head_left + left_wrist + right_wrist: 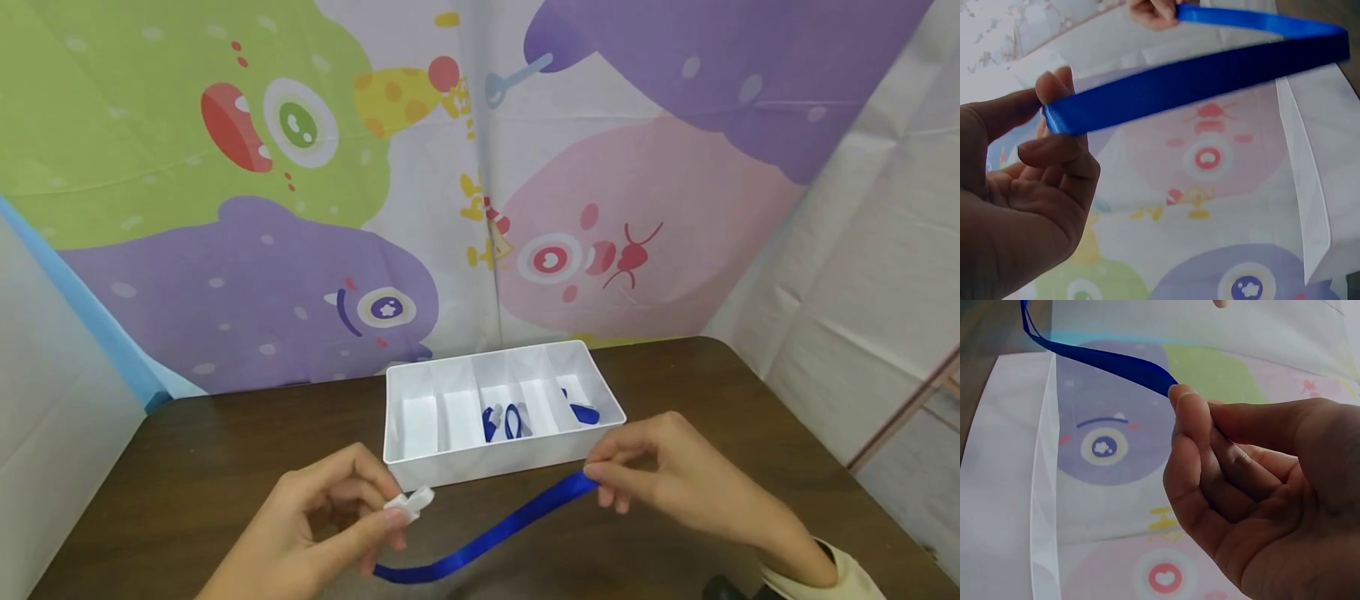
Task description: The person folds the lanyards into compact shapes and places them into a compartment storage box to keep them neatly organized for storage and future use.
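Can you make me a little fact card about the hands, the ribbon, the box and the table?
Left hand: pinches a white clip
Right hand: pinches a blue ribbon
Ribbon's path: runs between both hands
White box: five compartments
Inside: blue pieces, in the middle and rightmost compartments
Table: dark brown, under the box

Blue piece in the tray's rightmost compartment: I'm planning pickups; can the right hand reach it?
Probably yes: the divided tray is uncovered, near the right hand, but that hand pinches blue ribbon.
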Demonstrator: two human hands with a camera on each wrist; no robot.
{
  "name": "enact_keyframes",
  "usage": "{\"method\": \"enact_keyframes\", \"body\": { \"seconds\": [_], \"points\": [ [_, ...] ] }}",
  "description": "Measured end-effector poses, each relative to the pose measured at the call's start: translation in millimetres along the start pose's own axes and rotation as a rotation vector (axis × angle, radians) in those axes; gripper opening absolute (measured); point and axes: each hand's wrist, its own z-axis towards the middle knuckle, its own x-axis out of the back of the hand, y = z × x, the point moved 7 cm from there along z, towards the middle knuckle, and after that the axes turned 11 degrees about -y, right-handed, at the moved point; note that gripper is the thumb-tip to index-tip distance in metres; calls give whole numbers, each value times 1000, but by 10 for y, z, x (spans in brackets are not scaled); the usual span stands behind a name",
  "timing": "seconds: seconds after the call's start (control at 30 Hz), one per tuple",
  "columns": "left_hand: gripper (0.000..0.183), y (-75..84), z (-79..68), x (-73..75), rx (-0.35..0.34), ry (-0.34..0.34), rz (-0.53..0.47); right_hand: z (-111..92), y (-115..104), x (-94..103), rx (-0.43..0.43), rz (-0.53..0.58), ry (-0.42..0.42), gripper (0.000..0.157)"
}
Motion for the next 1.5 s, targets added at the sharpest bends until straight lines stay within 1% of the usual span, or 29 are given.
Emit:
{"method": "enact_keyframes", "body": {
  "seconds": [0.03, 0.07, 0.1, 0.23, 0.33, 0.4, 0.47, 0.63, 0.7, 0.83, 0.9, 1.03, 1.17, 1.33, 1.5],
  "points": [
    [16, 2, 1, -8, 5, 8, 3, 4, -4, -9, -5, 3, 3, 7],
    [17, 11, 3, -17, -11, 10, 6, 6, -6, -19, -9, 6, 5, 7],
    [18, 13, 6, -24, -10, 17, 9, 9, -11, -30, -10, 12, 7, 7],
    [18, 10, 26, -49, 4, 39, 20, 24, -43, -93, 21, 35, 7, 6],
    [14, -9, 44, -71, 43, 50, 23, 39, -72, -151, 45, 50, 4, 6],
    [13, -22, 54, -96, 52, 51, 19, 53, -92, -197, 56, 55, -4, 6],
    [13, -39, 61, -136, 44, 41, -8, 73, -110, -251, 59, 60, -19, 6],
    [15, -99, 116, -311, -24, -20, -74, 114, -149, -397, 90, 97, -57, 8],
    [14, -122, 147, -376, -44, -32, -75, 128, -170, -448, 127, 112, -66, 8],
    [13, -155, 194, -470, -51, -27, -61, 161, -202, -536, 196, 145, -79, 7],
    [12, -169, 217, -515, -53, -27, -60, 169, -205, -568, 214, 175, -83, 7],
    [12, -192, 268, -598, -81, -31, -42, 162, -198, -599, 237, 245, -57, 9],
    [11, -217, 309, -650, -106, -23, -17, 165, -191, -604, 250, 303, -15, 14],
    [11, -243, 336, -675, -75, -9, -4, 183, -193, -649, 270, 352, -17, 17],
    [11, -256, 342, -676, -35, 25, 7, 193, -199, -693, 280, 352, -30, 19]
  ]
}}
